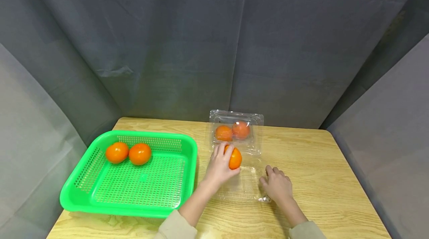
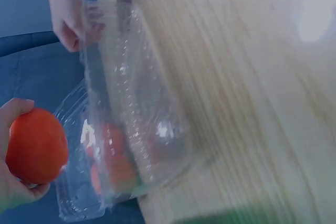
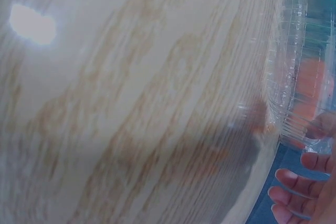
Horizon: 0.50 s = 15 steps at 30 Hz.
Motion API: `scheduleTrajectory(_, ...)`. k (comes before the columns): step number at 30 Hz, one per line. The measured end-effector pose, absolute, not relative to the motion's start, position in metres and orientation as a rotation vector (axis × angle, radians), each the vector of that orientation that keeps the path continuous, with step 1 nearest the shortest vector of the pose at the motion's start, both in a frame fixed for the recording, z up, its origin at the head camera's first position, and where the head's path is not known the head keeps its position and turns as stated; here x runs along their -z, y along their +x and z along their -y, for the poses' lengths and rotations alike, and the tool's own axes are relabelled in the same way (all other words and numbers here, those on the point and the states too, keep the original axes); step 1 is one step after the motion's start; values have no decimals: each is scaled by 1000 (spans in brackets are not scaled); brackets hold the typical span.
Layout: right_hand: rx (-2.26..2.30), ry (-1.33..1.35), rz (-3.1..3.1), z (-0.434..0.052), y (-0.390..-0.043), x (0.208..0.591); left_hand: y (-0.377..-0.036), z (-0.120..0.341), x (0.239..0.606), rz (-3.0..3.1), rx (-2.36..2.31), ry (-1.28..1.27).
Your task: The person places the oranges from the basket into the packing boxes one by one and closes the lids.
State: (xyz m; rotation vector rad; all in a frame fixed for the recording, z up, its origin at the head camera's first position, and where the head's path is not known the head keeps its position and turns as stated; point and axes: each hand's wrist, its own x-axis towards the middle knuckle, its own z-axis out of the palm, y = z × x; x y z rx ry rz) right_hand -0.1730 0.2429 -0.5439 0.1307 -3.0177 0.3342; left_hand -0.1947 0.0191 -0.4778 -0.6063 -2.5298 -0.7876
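Observation:
My left hand (image 1: 223, 161) grips an orange round fruit (image 1: 235, 158) just above the near half of an open clear plastic clamshell container (image 1: 242, 190). The left wrist view shows the same fruit (image 2: 35, 145) in my fingers (image 2: 13, 190), beside the container (image 2: 137, 129). Two more orange fruits (image 1: 232, 131) lie in the container's far half. My right hand (image 1: 275, 184) holds the near half's right edge with curled fingers (image 3: 296, 182). In the right wrist view the container (image 3: 300, 72) is blurred.
A green perforated basket (image 1: 100, 190) stands at the table's left with two orange fruits (image 1: 128, 153) in its far part. The wooden table (image 1: 321, 172) is bordered by grey curtains on all sides.

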Motion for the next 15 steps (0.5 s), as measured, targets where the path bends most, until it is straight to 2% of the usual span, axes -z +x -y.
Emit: scheduleTrajectory(15, -307, 104, 2996, -243, -176, 546, -204, -50, 512, 2720, 805, -847)
